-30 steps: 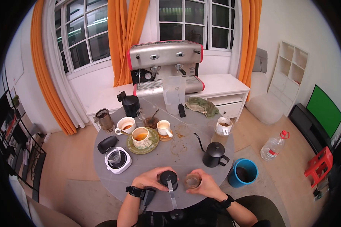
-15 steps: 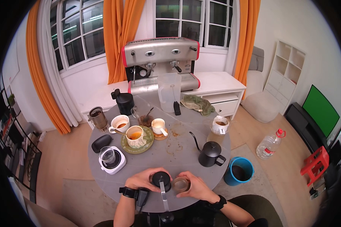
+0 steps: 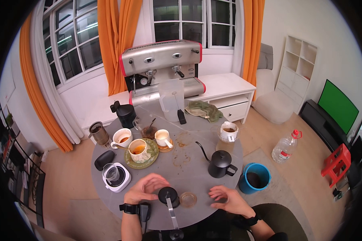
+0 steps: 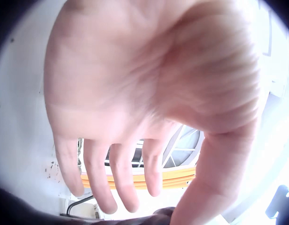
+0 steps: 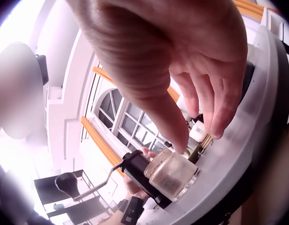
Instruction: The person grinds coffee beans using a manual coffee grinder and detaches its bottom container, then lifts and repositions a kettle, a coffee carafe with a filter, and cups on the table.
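A black hand grinder [image 3: 168, 196] stands near the front edge of the round grey table [image 3: 193, 168], its crank handle [image 3: 172, 215] pointing toward me. A small glass jar [image 3: 188, 199] sits just to its right, and both stand free. My left hand [image 3: 145, 188] hovers open just left of the grinder, holding nothing. In the left wrist view the left hand [image 4: 135, 140] shows a bare palm with spread fingers. My right hand [image 3: 228, 199] is open to the right of the jar, apart from it. The right wrist view shows the right hand [image 5: 196, 117] with relaxed fingers above the jar [image 5: 172, 174] and grinder [image 5: 137, 165].
A black gooseneck kettle [image 3: 219, 164] stands right of centre. A white scale [image 3: 116, 177] with a glass on it sits at the left. Cups on a green plate [image 3: 142, 157] and a clear pitcher [image 3: 171, 100] are further back. A blue bucket [image 3: 254, 179] stands on the floor.
Both hands have let go: the left came off the grinder and the right left the jar and moved out to the right. The grinder and jar stay on the table.
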The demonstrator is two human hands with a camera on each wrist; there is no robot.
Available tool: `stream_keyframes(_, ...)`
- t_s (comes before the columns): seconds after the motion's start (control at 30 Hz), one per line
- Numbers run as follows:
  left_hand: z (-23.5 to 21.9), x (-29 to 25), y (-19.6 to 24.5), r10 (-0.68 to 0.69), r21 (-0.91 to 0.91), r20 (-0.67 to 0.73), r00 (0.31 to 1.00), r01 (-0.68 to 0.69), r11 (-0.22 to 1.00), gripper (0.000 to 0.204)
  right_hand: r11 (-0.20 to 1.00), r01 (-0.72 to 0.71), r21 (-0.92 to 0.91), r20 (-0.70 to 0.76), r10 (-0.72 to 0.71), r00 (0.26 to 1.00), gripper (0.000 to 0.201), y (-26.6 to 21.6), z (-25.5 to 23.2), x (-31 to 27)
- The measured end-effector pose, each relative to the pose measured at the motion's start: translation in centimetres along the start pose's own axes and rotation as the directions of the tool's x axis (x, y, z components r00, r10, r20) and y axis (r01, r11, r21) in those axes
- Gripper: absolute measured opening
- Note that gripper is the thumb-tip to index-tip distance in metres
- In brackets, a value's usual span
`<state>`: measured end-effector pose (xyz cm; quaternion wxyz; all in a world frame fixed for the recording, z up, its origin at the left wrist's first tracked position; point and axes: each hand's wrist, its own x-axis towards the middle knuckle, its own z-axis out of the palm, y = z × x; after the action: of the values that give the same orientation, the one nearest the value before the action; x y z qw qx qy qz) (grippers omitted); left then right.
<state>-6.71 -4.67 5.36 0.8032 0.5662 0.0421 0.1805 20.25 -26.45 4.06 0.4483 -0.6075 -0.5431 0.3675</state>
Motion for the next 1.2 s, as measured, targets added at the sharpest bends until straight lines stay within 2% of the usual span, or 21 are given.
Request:
stream_keyframes(0.03,0.0,0.1,0.2,0.031,0.012,-0.051,0.998,-0.031,0.999,0.062,1.0,0.0,0.007,-0.009,0.0,1.0,0.051,0.0,-0.2,-0.4)
stream_keyframes(0.07,-0.1,0.2,0.4,0.065,0.026,-0.103,0.993,-0.063,0.998,0.058,0.996,-0.047,0.08,-0.056,0.051,0.997,0.041,-0.1,-0.5,-0.8)
stream_keyframes(0.1,-0.4,0.4,0.4,0.06,0.029,-0.097,0.994,-0.057,0.998,0.058,0.984,-0.09,0.152,-0.097,0.105,0.99,0.031,0.0,-0.7,-1.1)
stream_keyframes(0.13,-0.7,0.8,0.6,0.102,0.027,-0.1,0.99,-0.1,0.995,0.054,0.984,-0.089,0.156,-0.103,0.106,0.989,0.031,0.2,-1.1,-1.3)
stream_keyframes(0.2,-0.5,1.9,1.2,0.191,0.035,-0.133,0.973,-0.188,0.982,0.044,0.957,-0.05,0.287,-0.275,0.132,0.952,0.013,0.6,-1.9,-1.8)
stream_keyframes(0.23,-0.6,2.6,1.6,0.191,0.035,-0.127,0.973,-0.188,0.981,0.044,0.939,-0.022,0.344,-0.355,0.151,0.922,0.01,0.7,-2.2,-1.8)
stream_keyframes(0.27,-0.7,3.4,1.8,0.205,0.023,-0.136,0.969,-0.204,0.979,0.041,0.949,0.029,0.312,-0.471,0.128,0.873,0.013,0.4,-2.6,-1.5)
stream_keyframes(0.3,-0.8,4.0,2.0,0.219,0.01,-0.147,0.964,-0.22,0.975,0.038,0.951,0.029,0.307,-0.475,0.127,0.871,0.013,0.0,-3.2,-0.9)
stream_keyframes(0.37,-0.8,5.5,1.6,0.249,0.017,-0.164,0.955,-0.25,0.968,0.032,0.979,0.059,0.193,-0.598,0.069,0.799,0.016,-0.6,-4.3,0.3)
stream_keyframes(0.43,-1.4,6.8,0.8,0.269,-0.058,-0.177,0.947,-0.283,0.957,0.029,0.983,0.031,0.18,-0.577,0.08,0.813,0.022,0.1,-4.8,1.4)
stream_keyframes(0.5,-1.2,7.3,0.1,0.273,-0.088,-0.196,0.942,-0.294,0.952,0.026,0.97,-0.062,0.235,-0.433,0.162,0.887,0.025,0.4,-4.6,2.3)
stream_keyframes(0.53,-1.5,7.4,-0.6,0.238,-0.165,-0.193,0.952,-0.271,0.948,0.023,0.964,-0.084,0.251,-0.402,0.182,0.897,0.025,0.4,-4.4,2.7)
stream_keyframes(0.57,-1.8,7.3,-1.0,0.202,-0.24,-0.189,0.961,-0.245,0.939,0.021,0.966,-0.084,0.245,-0.4,0.18,0.899,0.025,0.7,-4.5,2.9)
stream_keyframes(0.67,-2.7,6.9,-2.0,0.168,-0.217,-0.195,0.966,-0.21,0.953,0.019,0.978,-0.108,0.178,-0.41,0.174,0.895,0.028,2.2,-4.2,3.5)
stream_keyframes(0.73,-3.0,6.7,-2.3,0.148,-0.225,-0.192,0.97,-0.191,0.956,0.019,0.983,-0.059,0.171,-0.504,0.139,0.852,0.034,3.0,-4.1,3.9)
stream_keyframes(0.77,-2.9,6.7,-2.3,0.137,-0.236,-0.213,0.967,-0.187,0.954,0.018,0.984,-0.063,0.164,-0.5,0.138,0.855,0.034,2.9,-3.9,3.9)
stream_keyframes(0.93,-2.6,6.8,-2.5,0.13,-0.244,-0.219,0.967,-0.183,0.952,0.018,0.961,-0.002,0.276,-0.506,0.147,0.85,0.031,1.9,-3.5,4.0)
stream_keyframes(1.03,-2.8,6.7,-2.5,0.125,-0.229,-0.234,0.964,-0.179,0.957,0.017,0.95,0.024,0.311,-0.502,0.143,0.853,0.029,-0.5,-4.3,3.6)
stream_keyframes(1.2,-2.9,6.6,-2.7,0.127,-0.224,-0.246,0.961,-0.184,0.957,0.018,0.974,0.04,0.221,-0.551,0.092,0.829,0.026,-6.2,-7.1,2.2)
